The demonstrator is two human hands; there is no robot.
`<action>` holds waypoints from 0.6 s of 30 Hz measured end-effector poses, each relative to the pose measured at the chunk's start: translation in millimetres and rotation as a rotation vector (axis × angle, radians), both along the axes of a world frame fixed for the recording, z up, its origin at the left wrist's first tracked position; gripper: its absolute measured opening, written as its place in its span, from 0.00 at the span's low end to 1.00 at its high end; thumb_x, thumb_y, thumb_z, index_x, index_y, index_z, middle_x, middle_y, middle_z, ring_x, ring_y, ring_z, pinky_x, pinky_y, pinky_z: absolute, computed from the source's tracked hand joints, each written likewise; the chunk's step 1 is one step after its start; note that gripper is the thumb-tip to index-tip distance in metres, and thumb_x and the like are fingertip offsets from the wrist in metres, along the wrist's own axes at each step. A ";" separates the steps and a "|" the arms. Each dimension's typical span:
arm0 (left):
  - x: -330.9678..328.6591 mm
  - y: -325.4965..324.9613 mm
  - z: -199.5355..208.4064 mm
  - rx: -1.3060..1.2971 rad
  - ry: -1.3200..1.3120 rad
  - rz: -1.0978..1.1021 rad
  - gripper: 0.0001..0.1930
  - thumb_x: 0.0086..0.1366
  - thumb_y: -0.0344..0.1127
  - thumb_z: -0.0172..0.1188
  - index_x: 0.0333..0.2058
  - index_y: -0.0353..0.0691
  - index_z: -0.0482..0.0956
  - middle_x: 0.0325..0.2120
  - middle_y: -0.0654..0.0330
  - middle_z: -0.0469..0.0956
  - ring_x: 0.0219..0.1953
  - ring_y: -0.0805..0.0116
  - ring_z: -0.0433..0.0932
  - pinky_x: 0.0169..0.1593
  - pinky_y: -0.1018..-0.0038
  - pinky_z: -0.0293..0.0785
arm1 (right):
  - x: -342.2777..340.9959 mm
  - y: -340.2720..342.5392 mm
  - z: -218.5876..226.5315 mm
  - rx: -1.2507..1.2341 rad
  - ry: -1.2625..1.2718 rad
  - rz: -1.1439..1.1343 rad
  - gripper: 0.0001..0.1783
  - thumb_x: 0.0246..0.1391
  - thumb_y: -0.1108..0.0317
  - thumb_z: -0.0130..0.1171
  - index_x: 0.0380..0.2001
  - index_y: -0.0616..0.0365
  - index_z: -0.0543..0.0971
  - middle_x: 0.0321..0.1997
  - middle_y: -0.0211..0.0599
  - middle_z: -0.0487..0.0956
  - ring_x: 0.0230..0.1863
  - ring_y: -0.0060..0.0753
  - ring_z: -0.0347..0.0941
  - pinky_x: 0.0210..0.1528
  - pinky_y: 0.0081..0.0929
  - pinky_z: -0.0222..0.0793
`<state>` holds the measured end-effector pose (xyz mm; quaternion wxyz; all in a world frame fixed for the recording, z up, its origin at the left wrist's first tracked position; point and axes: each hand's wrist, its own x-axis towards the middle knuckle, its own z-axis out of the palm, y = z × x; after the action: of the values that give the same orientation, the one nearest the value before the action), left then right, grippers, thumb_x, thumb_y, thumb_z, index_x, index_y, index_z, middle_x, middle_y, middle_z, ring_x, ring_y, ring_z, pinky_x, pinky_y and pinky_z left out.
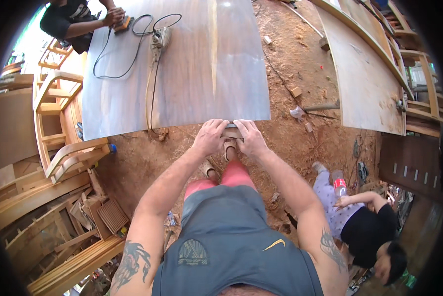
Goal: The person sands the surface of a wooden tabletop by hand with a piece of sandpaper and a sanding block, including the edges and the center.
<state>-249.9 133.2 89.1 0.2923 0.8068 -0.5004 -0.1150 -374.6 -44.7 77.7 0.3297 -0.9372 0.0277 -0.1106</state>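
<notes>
Sanding block (231, 132), a small flat wooden piece, sits at the near edge of the large grey-brown wooden panel (182, 69), gripped from both sides. Left hand (210, 137) curls its fingers over the block's left end; right hand (250, 138) closes over its right end, both pressed against the panel's near rim. Farther off on the panel lies a grey electric sander (161, 38) with its black cable (118, 54) looping leftward. At the far left corner another person's hand (114, 17) rests on an orange pad. Sawdust-covered dirt floor (300, 64) spreads to the right, where a seated person in a black shirt (367, 234) holds a red can (340, 186).
</notes>
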 end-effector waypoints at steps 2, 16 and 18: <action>7.5 -5.0 -13.4 0.006 -0.001 0.036 0.30 0.56 0.36 0.71 0.57 0.37 0.75 0.51 0.51 0.77 0.55 0.49 0.76 0.62 0.56 0.71 | 16.2 -8.1 -13.0 -0.010 -0.011 0.026 0.37 0.42 0.71 0.69 0.60 0.64 0.74 0.57 0.48 0.76 0.60 0.54 0.71 0.65 0.47 0.69; 94.6 -31.0 -44.5 0.043 -0.198 0.185 0.27 0.58 0.35 0.69 0.57 0.41 0.75 0.51 0.53 0.79 0.52 0.49 0.76 0.61 0.55 0.67 | 122.2 -50.0 -50.8 -0.160 -0.158 0.103 0.32 0.46 0.72 0.60 0.59 0.59 0.76 0.54 0.42 0.77 0.57 0.48 0.72 0.59 0.48 0.65; 154.1 -65.6 -32.7 0.086 -0.274 0.197 0.25 0.59 0.36 0.67 0.56 0.45 0.76 0.51 0.55 0.80 0.54 0.50 0.76 0.61 0.54 0.66 | 179.9 -76.0 -52.1 -0.226 -0.176 0.053 0.32 0.47 0.70 0.61 0.60 0.55 0.77 0.55 0.43 0.77 0.58 0.49 0.72 0.59 0.48 0.65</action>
<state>-95.8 67.6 56.4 0.1965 0.8718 -0.4486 0.0038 -194.7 -120.8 25.6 0.2262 -0.9554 -0.0386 -0.1858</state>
